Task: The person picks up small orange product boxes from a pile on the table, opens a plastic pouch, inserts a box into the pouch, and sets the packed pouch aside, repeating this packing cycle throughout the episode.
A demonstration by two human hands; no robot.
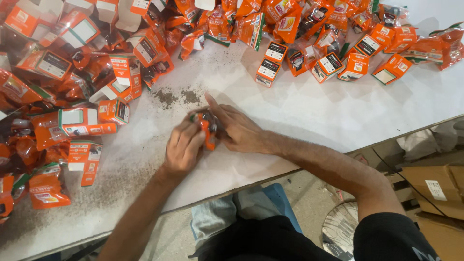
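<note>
My left hand (183,147) and my right hand (237,128) meet near the middle of the white table (309,111). Between them they grip a small orange plastic packet (209,131) with a dark part inside it. The left hand's fingers curl over the packet's left side. On the packet's right side the right hand presses, its forefinger stretched out toward the far side. Most of the packet is hidden by the fingers.
Piles of orange packets (251,24) and small orange boxes (268,63) lie along the far edge and the left side (82,121). A dark smudge (176,96) marks the table. Cardboard boxes (432,188) stand on the floor at the right, below the table's near edge.
</note>
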